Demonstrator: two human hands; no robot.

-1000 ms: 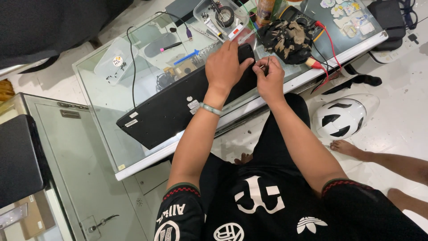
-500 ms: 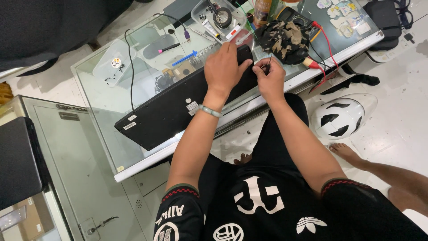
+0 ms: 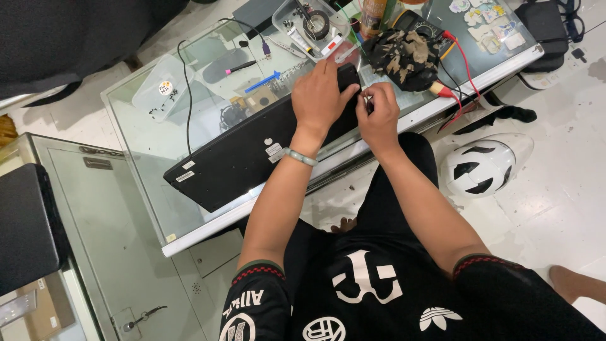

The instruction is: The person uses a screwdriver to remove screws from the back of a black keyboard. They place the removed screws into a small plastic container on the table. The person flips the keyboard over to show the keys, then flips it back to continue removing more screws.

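1. Broadly: keep the glass table [image 3: 158,208] as the bearing surface, with the long black keyboard [image 3: 252,151] lying face-down and slanted across it, one end near the front edge, the other under the hands.
2. Hold that keyboard flat with the left hand [image 3: 320,95], spread palm-down and pressing on its far end, fingers open rather than curled; press evenly so the case does not rock on the glass.
3. Work with the right hand [image 3: 379,113], closed in a pinch just beside the left, at the keyboard's end corner; cannot tell what small part or tool sits between the fingertips, too small to make out.
4. Mind the dark mottled cloth [image 3: 407,53] and the red lead [image 3: 464,63] just beyond the right hand; better kept apart from the wrist to avoid a snag.
5. Put loose bits in the clear tray [image 3: 297,16] behind the keyboard, near but not touching.
6. Probably move slowly at the pinch, since small fasteners slip easily on glass.
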